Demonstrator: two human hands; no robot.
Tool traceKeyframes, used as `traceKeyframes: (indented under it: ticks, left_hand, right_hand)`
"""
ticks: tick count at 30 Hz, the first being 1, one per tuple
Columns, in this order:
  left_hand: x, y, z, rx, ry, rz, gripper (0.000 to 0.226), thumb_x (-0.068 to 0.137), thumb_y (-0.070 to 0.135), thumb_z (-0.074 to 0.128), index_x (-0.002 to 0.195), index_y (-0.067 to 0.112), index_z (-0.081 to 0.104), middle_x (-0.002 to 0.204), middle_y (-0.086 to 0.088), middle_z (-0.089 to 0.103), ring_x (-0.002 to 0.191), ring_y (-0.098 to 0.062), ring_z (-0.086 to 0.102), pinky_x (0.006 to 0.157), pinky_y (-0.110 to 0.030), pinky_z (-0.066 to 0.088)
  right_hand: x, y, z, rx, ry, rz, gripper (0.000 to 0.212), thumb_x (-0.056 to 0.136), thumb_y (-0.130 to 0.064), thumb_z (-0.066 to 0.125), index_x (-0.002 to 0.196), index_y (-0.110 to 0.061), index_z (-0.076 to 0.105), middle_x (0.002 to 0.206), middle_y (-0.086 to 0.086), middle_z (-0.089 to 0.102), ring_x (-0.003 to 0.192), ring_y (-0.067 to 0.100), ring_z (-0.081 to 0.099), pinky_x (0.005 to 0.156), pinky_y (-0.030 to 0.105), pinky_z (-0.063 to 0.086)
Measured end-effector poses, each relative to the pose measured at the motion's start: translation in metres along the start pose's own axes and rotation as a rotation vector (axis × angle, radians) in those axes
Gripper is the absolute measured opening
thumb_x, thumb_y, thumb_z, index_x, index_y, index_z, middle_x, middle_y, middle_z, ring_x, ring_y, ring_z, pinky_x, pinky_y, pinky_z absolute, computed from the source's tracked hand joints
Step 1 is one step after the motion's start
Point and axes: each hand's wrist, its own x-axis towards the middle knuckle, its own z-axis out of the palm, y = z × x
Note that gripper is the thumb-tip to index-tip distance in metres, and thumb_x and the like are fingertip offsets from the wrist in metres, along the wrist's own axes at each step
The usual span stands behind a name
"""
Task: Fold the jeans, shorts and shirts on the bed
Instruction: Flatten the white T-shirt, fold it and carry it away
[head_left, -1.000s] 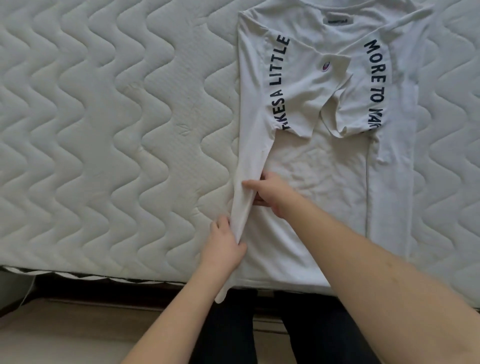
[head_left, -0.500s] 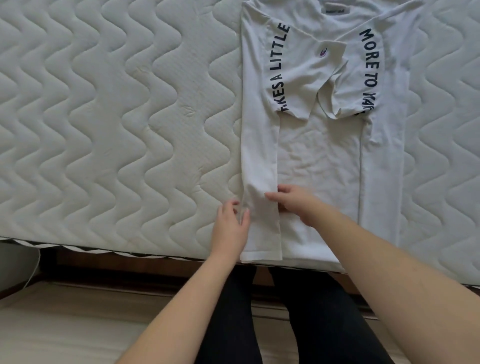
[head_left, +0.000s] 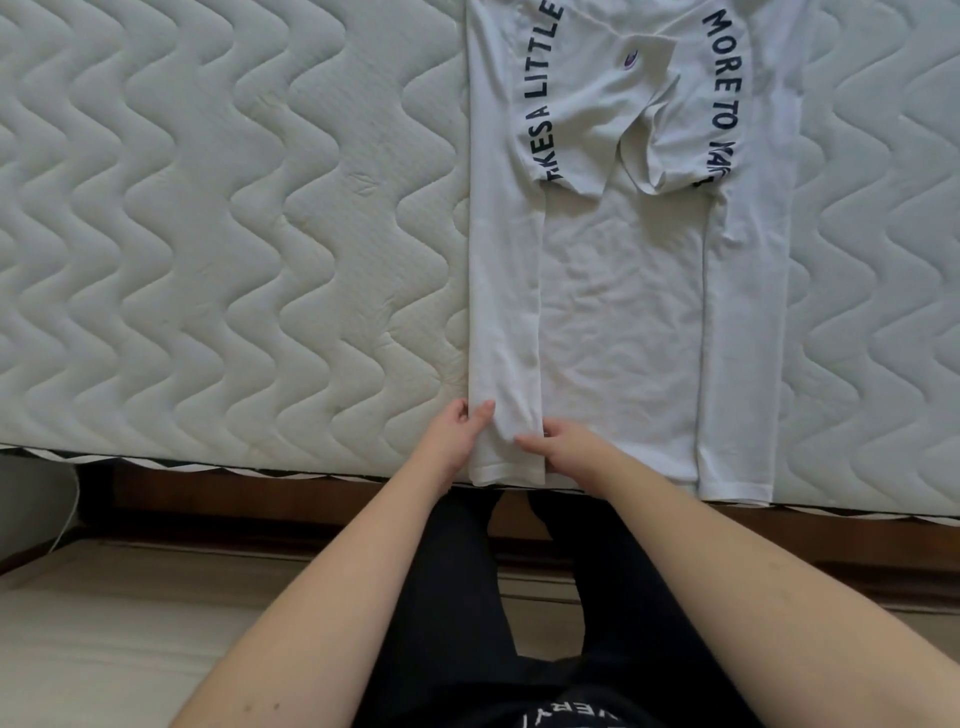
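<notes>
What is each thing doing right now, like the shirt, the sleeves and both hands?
White shirt: flat on the mattress, both long sides folded inward.
Sleeves: folded in, meeting at the middle.
Left hand: pinches the left folded strip near the hem.
Right hand: fingers on that strip's inner edge.

White shirt (head_left: 618, 312) lies flat on the quilted bed (head_left: 208, 234), both sides folded inward, sleeves crossed over the chest, dark lettering showing. Left hand (head_left: 457, 441) pinches the outer edge of the left folded strip near the hem; right hand (head_left: 566, 447) presses its fingers on the strip's inner edge.
</notes>
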Motion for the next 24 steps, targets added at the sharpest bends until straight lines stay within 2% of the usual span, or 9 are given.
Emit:
traceKeyframes:
  ticks: [2, 4, 7, 8, 11, 15, 19, 22, 24]
  left_hand:
    - [-0.005, -0.011, 0.001, 0.088, -0.01, 0.018, 0.022, 0.094, 0.031, 0.064, 0.112, 0.019, 0.059, 0.105, 0.003, 0.07, 0.08, 0.003, 0.067, 0.062, -0.012, 0.051]
    - [-0.01, -0.02, 0.001, 0.221, 0.023, 0.03, 0.022, 0.094, 0.023, 0.063, 0.116, 0.017, 0.061, 0.105, -0.001, 0.07, 0.085, -0.006, 0.068, 0.071, -0.021, 0.055]
    - [-0.016, -0.03, -0.001, 0.407, 0.106, 0.03, 0.027, 0.097, 0.023, 0.056, 0.119, 0.008, 0.061, 0.108, -0.009, 0.069, 0.097, -0.023, 0.065, 0.086, -0.036, 0.053]
    - [-0.019, -0.033, -0.001, 0.408, 0.122, 0.024, 0.027, 0.099, 0.024, 0.054, 0.119, 0.006, 0.061, 0.108, -0.011, 0.068, 0.097, -0.026, 0.065, 0.085, -0.039, 0.054]
    - [-0.026, -0.038, 0.0, 0.336, 0.114, -0.028, 0.027, 0.101, 0.027, 0.051, 0.115, 0.006, 0.06, 0.106, -0.014, 0.066, 0.093, -0.028, 0.065, 0.073, -0.041, 0.06]
    - [-0.03, -0.046, -0.002, 0.315, 0.042, -0.024, 0.027, 0.091, 0.023, 0.068, 0.113, 0.01, 0.061, 0.098, -0.01, 0.071, 0.079, -0.021, 0.068, 0.068, -0.034, 0.058]
    - [-0.031, -0.05, -0.002, 0.282, 0.059, -0.052, 0.026, 0.091, 0.016, 0.068, 0.114, 0.005, 0.062, 0.093, -0.01, 0.069, 0.072, -0.017, 0.062, 0.063, -0.027, 0.053]
    - [-0.033, -0.051, 0.002, 0.126, 0.066, -0.09, 0.024, 0.091, 0.018, 0.068, 0.112, 0.008, 0.062, 0.099, -0.006, 0.068, 0.08, -0.015, 0.062, 0.065, -0.024, 0.05]
    - [-0.035, -0.05, 0.006, -0.012, 0.072, -0.12, 0.018, 0.091, 0.019, 0.068, 0.106, 0.013, 0.061, 0.107, -0.006, 0.068, 0.09, -0.016, 0.064, 0.07, -0.026, 0.052]
  right_hand:
    - [0.002, 0.012, 0.002, -0.016, 0.046, 0.037, 0.03, 0.097, -0.023, 0.059, 0.124, -0.013, 0.064, 0.106, -0.001, 0.073, 0.099, 0.017, 0.07, 0.088, 0.034, 0.056]
    - [0.003, 0.019, 0.007, -0.064, 0.107, 0.079, 0.029, 0.099, -0.024, 0.055, 0.123, -0.011, 0.065, 0.106, 0.004, 0.072, 0.097, 0.021, 0.069, 0.086, 0.038, 0.058]
    - [0.002, 0.023, 0.014, -0.257, 0.173, 0.098, 0.026, 0.099, -0.028, 0.051, 0.117, -0.015, 0.064, 0.096, 0.006, 0.072, 0.076, 0.022, 0.073, 0.061, 0.031, 0.059]
    - [0.001, 0.024, 0.016, -0.343, 0.187, 0.095, 0.025, 0.099, -0.031, 0.05, 0.115, -0.017, 0.063, 0.092, 0.005, 0.073, 0.069, 0.02, 0.073, 0.056, 0.03, 0.057]
    - [-0.003, 0.027, 0.018, -0.55, 0.206, 0.091, 0.028, 0.099, -0.04, 0.046, 0.106, -0.021, 0.064, 0.077, 0.002, 0.074, 0.063, 0.016, 0.072, 0.063, 0.032, 0.056]
    - [-0.015, 0.027, 0.012, -0.714, 0.352, 0.018, 0.042, 0.095, -0.058, 0.042, 0.082, -0.024, 0.061, 0.066, -0.005, 0.068, 0.064, 0.016, 0.066, 0.065, 0.031, 0.052]
    - [-0.044, 0.034, -0.029, -0.643, 0.686, -0.16, 0.033, 0.094, -0.056, 0.047, 0.091, -0.025, 0.058, 0.076, -0.012, 0.056, 0.077, 0.018, 0.058, 0.058, 0.03, 0.038]
    - [-0.069, 0.045, -0.078, -0.589, 0.989, -0.259, 0.033, 0.095, -0.04, 0.054, 0.118, -0.017, 0.059, 0.106, 0.003, 0.062, 0.104, 0.027, 0.057, 0.087, 0.04, 0.042]
    - [-0.08, 0.05, -0.111, -0.579, 1.166, -0.135, 0.046, 0.095, -0.038, 0.053, 0.136, -0.017, 0.049, 0.131, 0.012, 0.053, 0.123, 0.032, 0.046, 0.103, 0.046, 0.033]
